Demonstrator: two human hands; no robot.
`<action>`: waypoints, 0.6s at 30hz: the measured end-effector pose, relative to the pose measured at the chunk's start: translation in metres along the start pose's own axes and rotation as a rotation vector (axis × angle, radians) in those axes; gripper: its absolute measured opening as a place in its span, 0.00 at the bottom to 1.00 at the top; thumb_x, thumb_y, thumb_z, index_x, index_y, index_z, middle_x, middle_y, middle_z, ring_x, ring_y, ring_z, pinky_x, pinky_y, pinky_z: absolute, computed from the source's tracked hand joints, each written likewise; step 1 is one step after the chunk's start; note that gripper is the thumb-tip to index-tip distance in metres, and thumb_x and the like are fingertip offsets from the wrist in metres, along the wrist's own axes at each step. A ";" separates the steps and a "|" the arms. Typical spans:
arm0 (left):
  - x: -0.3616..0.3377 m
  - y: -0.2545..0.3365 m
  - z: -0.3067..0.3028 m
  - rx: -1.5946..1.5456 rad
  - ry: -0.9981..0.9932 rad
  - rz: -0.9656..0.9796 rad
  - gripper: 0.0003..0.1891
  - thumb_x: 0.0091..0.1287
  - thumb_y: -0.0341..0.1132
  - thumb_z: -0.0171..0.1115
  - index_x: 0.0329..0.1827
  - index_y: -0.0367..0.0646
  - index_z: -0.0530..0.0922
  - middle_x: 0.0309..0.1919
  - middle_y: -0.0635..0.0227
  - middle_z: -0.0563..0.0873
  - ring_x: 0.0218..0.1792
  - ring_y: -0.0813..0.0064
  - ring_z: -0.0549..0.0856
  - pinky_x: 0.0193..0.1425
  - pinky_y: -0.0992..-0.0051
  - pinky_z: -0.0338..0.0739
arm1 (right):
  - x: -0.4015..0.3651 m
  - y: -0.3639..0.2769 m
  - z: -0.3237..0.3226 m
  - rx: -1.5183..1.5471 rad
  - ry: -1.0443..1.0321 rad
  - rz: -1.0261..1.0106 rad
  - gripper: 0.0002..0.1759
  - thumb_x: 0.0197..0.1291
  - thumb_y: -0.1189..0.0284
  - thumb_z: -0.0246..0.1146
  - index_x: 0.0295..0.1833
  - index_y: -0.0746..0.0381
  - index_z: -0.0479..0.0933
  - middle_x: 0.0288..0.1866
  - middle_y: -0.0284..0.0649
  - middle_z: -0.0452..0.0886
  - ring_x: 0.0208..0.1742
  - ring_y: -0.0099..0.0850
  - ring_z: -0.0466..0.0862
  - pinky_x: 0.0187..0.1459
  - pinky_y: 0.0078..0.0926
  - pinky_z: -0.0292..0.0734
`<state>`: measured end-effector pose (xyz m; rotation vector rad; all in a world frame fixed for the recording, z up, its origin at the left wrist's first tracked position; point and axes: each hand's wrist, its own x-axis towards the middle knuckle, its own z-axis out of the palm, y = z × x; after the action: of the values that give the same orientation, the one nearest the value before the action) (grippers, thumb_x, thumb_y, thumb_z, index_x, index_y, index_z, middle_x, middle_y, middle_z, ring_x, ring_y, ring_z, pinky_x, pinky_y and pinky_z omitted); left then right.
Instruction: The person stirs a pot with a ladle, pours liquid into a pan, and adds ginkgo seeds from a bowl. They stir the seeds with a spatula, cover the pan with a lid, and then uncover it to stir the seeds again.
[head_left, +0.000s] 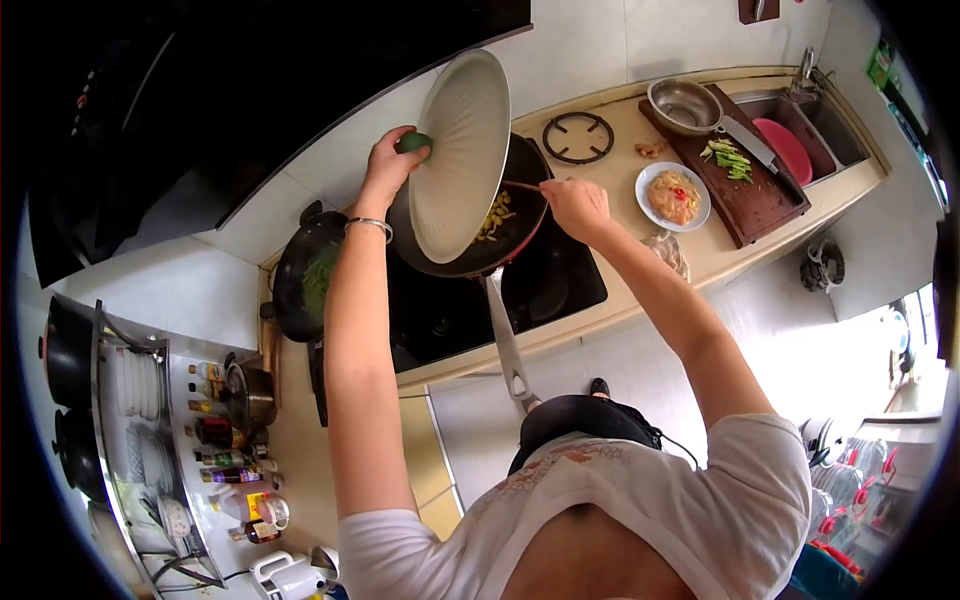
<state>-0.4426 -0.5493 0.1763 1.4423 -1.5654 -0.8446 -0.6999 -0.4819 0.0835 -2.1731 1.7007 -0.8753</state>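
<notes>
My left hand grips the green knob of a pan lid, which is tilted steeply on edge above the left part of a frying pan. Yellowish chopped pieces lie in the pan, partly hidden behind the lid. My right hand is closed round a thin brown wooden utensil reaching into the pan; its far end is hidden by the lid. The pan sits on the black cooktop, its metal handle pointing toward my body.
A plate of pale raw meat stands right of the pan. Beyond it, a cutting board bears chopped greens, a knife and a steel bowl. A black wok with greens is at left. The range hood hangs upper left.
</notes>
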 end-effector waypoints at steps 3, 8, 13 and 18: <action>0.004 -0.003 0.007 -0.004 0.008 0.013 0.25 0.48 0.30 0.65 0.51 0.37 0.71 0.37 0.63 0.78 0.35 0.77 0.78 0.35 0.82 0.74 | -0.007 0.000 -0.003 -0.017 -0.051 0.014 0.11 0.55 0.67 0.50 0.37 0.53 0.79 0.29 0.45 0.78 0.35 0.45 0.78 0.36 0.38 0.72; 0.007 -0.008 0.011 0.173 0.057 0.053 0.25 0.47 0.33 0.65 0.50 0.39 0.72 0.40 0.61 0.80 0.40 0.70 0.79 0.44 0.75 0.74 | -0.016 -0.001 -0.008 0.017 0.061 -0.010 0.11 0.55 0.67 0.50 0.38 0.52 0.78 0.29 0.46 0.78 0.34 0.46 0.78 0.35 0.38 0.71; -0.005 -0.004 -0.010 0.409 0.141 0.122 0.24 0.46 0.35 0.66 0.49 0.43 0.73 0.43 0.58 0.79 0.44 0.63 0.79 0.48 0.71 0.73 | -0.013 0.012 -0.003 -0.018 -0.005 0.039 0.12 0.57 0.63 0.51 0.41 0.52 0.77 0.30 0.46 0.78 0.36 0.44 0.78 0.36 0.39 0.72; -0.022 -0.011 -0.069 0.597 0.209 0.062 0.24 0.47 0.35 0.65 0.49 0.45 0.72 0.45 0.59 0.79 0.47 0.62 0.78 0.51 0.70 0.72 | -0.024 0.003 -0.008 0.096 0.018 0.159 0.13 0.59 0.62 0.50 0.44 0.51 0.77 0.33 0.48 0.78 0.38 0.47 0.77 0.39 0.40 0.71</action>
<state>-0.3760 -0.5248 0.1939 1.8108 -1.7670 -0.1727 -0.7103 -0.4587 0.0804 -1.9437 1.7731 -0.9167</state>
